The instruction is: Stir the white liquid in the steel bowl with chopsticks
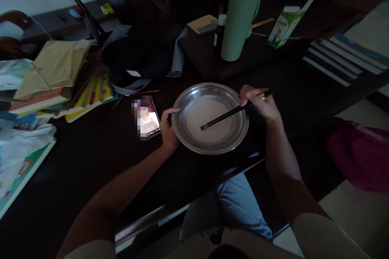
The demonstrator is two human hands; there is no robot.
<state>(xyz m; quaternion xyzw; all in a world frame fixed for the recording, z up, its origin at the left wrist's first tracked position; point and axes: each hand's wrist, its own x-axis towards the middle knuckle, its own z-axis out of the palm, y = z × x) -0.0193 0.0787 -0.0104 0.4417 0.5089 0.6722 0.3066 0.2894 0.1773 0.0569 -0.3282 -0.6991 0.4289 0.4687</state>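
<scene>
A shiny metal bowl [240,129] holding a pale white liquid [209,119] sits on a dark table [91,158] in front of me. My right hand [259,103] is closed on a pair of black chopsticks [231,112], whose tips dip into the liquid near the bowl's middle. My left hand [167,127] curls against the bowl's left rim and steadies it. A lit phone [147,118] lies just left of that hand.
Piled books and papers [54,85] crowd the table's left side. Behind the bowl are a dark bag [142,54], a tall green bottle [241,12], a small dark bottle [219,30] and a green-white carton [287,22]. Stacked books [349,56] lie at the right. A pink bag [358,158] rests on the floor.
</scene>
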